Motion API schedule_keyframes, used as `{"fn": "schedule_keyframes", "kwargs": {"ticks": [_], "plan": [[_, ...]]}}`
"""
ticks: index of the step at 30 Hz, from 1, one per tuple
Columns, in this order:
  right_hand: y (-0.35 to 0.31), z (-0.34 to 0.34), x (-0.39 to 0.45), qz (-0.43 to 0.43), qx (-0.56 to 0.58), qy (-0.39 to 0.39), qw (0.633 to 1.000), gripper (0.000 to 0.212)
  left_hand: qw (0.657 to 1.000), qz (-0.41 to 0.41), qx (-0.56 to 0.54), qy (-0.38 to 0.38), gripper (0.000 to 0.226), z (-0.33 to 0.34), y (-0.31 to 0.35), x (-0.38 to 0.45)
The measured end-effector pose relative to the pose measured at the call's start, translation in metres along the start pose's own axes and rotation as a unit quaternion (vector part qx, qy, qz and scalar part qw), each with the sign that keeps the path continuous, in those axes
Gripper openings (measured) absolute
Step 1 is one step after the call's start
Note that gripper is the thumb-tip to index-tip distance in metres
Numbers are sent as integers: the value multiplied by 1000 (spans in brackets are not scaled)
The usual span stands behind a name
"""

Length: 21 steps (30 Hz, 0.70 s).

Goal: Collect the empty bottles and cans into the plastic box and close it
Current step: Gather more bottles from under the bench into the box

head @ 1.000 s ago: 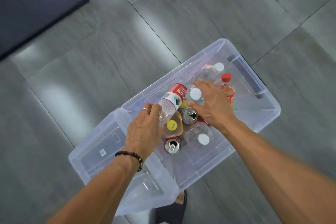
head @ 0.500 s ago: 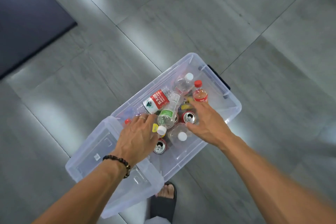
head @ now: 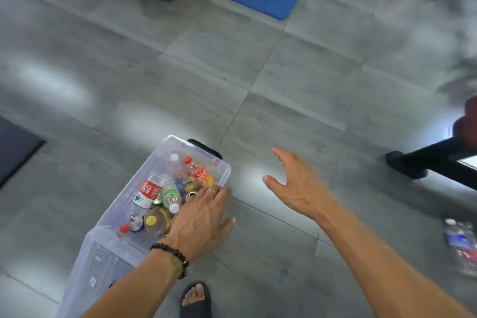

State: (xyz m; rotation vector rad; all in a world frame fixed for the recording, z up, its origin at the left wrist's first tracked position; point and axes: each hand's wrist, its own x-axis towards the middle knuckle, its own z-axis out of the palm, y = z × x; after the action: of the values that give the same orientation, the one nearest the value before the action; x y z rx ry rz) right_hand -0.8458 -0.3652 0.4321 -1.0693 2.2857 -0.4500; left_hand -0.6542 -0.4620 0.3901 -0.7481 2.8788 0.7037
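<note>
The likeliest slip, as I judged it, was the heap inside the clear plastic box (head: 224,171) standing too high for the lid (head: 103,263) to shut flat: the red-capped orange bottle (head: 200,175) and the red-labelled water bottle (head: 148,192) lay propped on the cans, and a careless push could have tipped one over the rim. A second risk was a miss: a blurred bottle (head: 459,245) lay on the grey tiled floor (head: 258,72) well off to my right, apart from the box, and closing up without it would have left the job short. My left hand (head: 204,217) was flat and relaxed, fingers straight, resting over the box's right rim and gripping nothing. My right hand (head: 296,183) hung over bare floor beside the box, fingers spread, empty, palm down. The lid lay against the box's near end, not yet on
</note>
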Motion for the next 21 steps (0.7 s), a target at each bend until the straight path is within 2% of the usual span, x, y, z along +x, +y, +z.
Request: {"fn": "schedule_keyframes", "kwargs": {"ticks": [11,16,21], "plan": [[230,-180,-229,101,38,147,983,66,986,144,53,-65,56,41,336,14],[349,-222,-323,172,69,200,962,66,970,204,66,-117,56,90,471,22],[456,-238,-386,255,119,221,934,65,946,256,95,-175,58,147,572,45]]}}
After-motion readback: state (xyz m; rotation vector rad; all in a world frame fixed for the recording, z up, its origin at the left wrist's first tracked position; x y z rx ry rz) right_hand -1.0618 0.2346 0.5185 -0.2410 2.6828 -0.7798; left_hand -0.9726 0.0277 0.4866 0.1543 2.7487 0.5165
